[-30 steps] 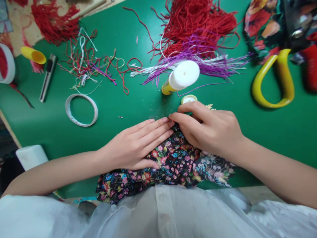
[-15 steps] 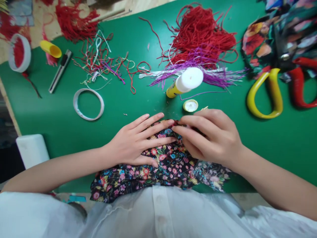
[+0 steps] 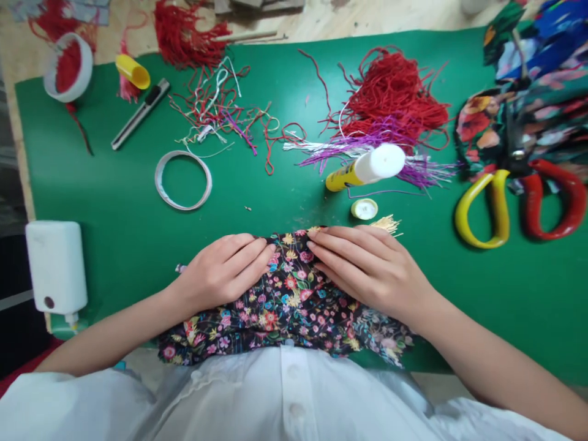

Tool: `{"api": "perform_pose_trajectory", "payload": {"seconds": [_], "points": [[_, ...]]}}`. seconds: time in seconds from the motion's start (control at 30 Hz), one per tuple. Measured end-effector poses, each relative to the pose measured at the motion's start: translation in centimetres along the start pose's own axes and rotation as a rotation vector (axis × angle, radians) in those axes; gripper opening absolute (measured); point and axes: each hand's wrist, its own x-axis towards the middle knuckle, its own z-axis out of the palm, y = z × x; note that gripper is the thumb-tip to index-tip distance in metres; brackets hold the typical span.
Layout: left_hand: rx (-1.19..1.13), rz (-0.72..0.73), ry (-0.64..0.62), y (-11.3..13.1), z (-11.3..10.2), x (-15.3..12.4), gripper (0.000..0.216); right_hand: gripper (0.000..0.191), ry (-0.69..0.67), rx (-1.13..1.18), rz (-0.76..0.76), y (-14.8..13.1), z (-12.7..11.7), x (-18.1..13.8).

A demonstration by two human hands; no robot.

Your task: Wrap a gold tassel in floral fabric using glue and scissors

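Note:
A piece of dark floral fabric (image 3: pixel 294 300) lies at the near edge of the green mat (image 3: pixel 114 208), right in front of me. My left hand (image 3: pixel 220 272) rests flat on its left part, fingers stretched out and close together. My right hand (image 3: pixel 367 266) lies flat on the right part, fingers extended toward the left hand, with a small gap between the fingertips. Neither hand holds anything. A small tuft of pale yellow fibres (image 3: pixel 388 223) pokes out beyond my right hand.
A glue stick (image 3: pixel 365 168) lies open with its cap (image 3: pixel 364 209) beside it. Red yarn (image 3: pixel 395 98) and purple strands (image 3: pixel 367 147) sit behind. Tape ring (image 3: pixel 182 180), utility knife (image 3: pixel 140 114), yellow-and-red scissors (image 3: pixel 519 202), a white bottle (image 3: pixel 56 266) and other fabric (image 3: pixel 542 79) surround.
Both hands slid apart across the fabric and flattened; the right hand went from a pinching curl to stretched fingers. The camera view shifted, showing more of the far table edge.

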Motion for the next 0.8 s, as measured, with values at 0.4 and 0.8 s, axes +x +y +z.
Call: {"api": "perform_pose_trajectory", "payload": {"seconds": [0.4,0.8], "points": [[0.026,0.026,0.109,-0.4,0.7,-0.2,0.026,0.022,-0.088,-0.284,-0.023,-1.8,0.2,2.2],[-0.249,-0.047,0.294,-0.3,0.8,-1.0,0.018,0.012,0.073,-0.117,-0.214,-2.7,1.7,5.4]]}}
